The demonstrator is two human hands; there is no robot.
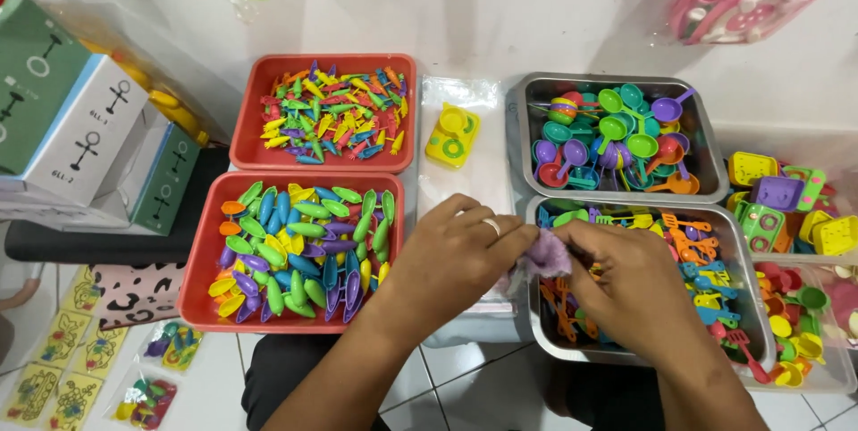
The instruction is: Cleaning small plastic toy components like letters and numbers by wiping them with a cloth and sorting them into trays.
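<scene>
Here, both hands meet over the near edge of the work area. Left hand (456, 257), a ring on one finger, curls inward with fingertips pressed to a small purple piece (547, 255); right hand (626, 284) closes on the same piece from the other side, fingers bent, so the two pinch it between them. What kind of piece it is cannot be told; it looks soft-edged and blurred. It sits just above the left rim of the near metal tray (760, 324), which holds small toy utensils in orange, blue, yellow and green. Behind that, a second metal tray (617, 81) holds toy pans and ladles in purple, green and teal. Left of the hands, a red tray (201, 306) of leaf-shaped plastic bits in green, blue, yellow and purple; behind it another red tray (246, 150) of smaller mixed-colour pieces. Between the tray rows, a yellow toy stove (451, 134) lies on a clear plastic bag (460, 96). Far right, a clear bin (786, 141) holds more toy stoves. Boxes (85, 141) are stacked at left.
</scene>
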